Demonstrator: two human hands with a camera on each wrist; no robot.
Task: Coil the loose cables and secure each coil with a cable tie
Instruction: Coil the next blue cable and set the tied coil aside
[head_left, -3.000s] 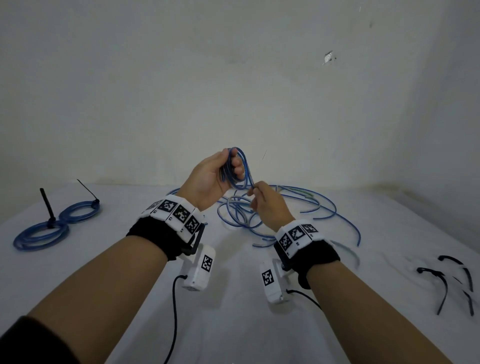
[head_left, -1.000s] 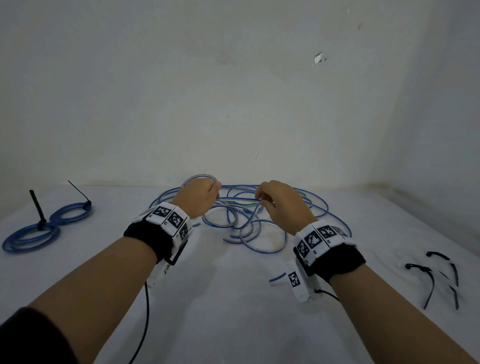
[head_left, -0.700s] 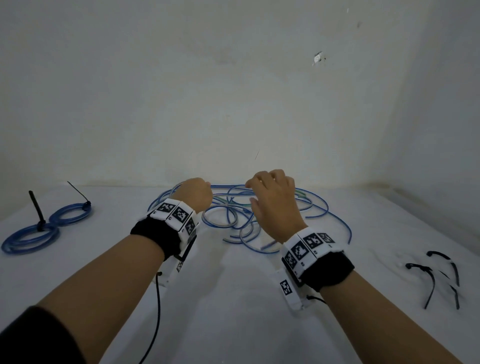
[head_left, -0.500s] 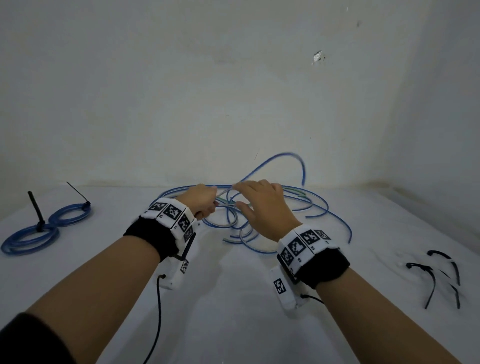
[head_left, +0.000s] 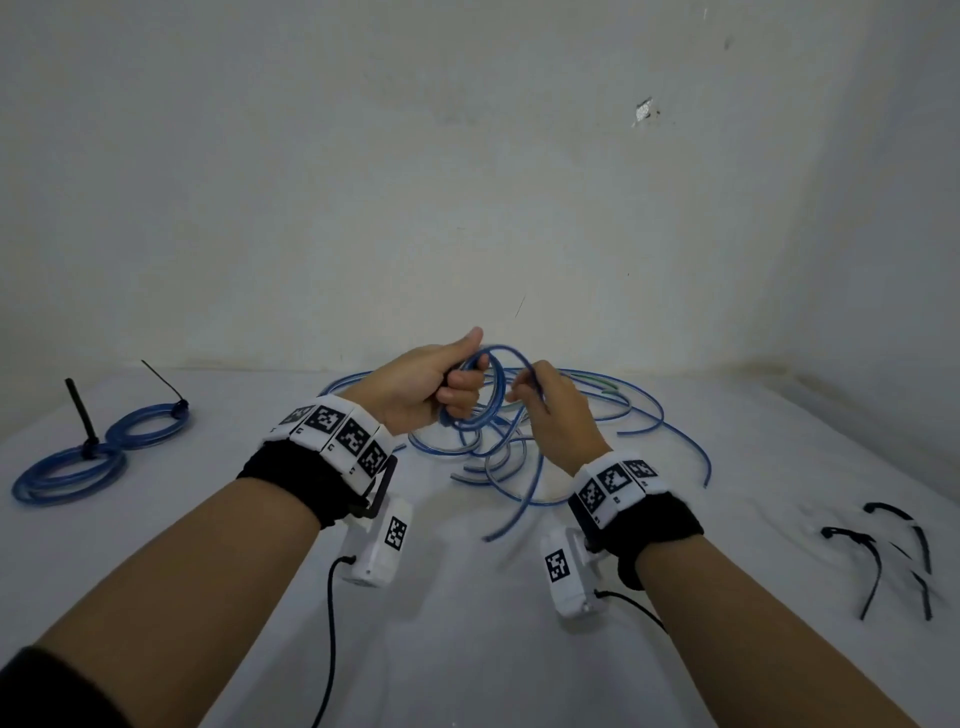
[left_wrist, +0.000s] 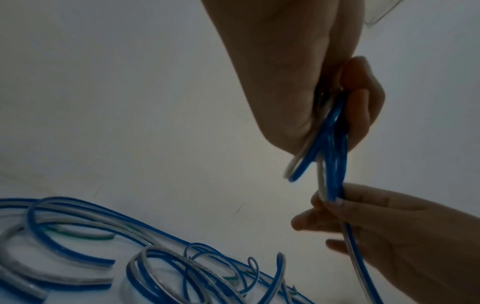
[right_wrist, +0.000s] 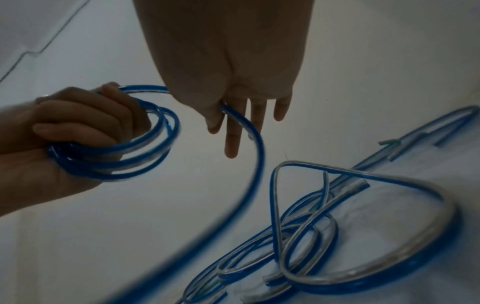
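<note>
Above the table, my left hand (head_left: 457, 387) grips a small coil of blue cable (head_left: 491, 384) of a few loops, fingers curled round it. The right wrist view shows the same coil (right_wrist: 145, 144) in that fist. Just to the right, my right hand (head_left: 524, 392) pinches the trailing strand (right_wrist: 249, 131) between thumb and forefinger, the other fingers straight. That strand drops to the loose heap of blue and clear cables (head_left: 519, 452) on the white table (head_left: 467, 649). In the left wrist view the loops (left_wrist: 333, 133) run from my left fingers (left_wrist: 363, 102) down into the right hand (left_wrist: 384, 226).
Two finished blue coils with black ties lie at the far left: one (head_left: 67, 473) nearer, one (head_left: 148, 428) behind it. Several loose black cable ties (head_left: 878, 551) lie at the right. A white wall (head_left: 467, 182) backs the table, with another wall at the right.
Both hands have risen from the heap. My left hand now holds a small coil up, and my right hand has brought a strand of cable round beside it.
</note>
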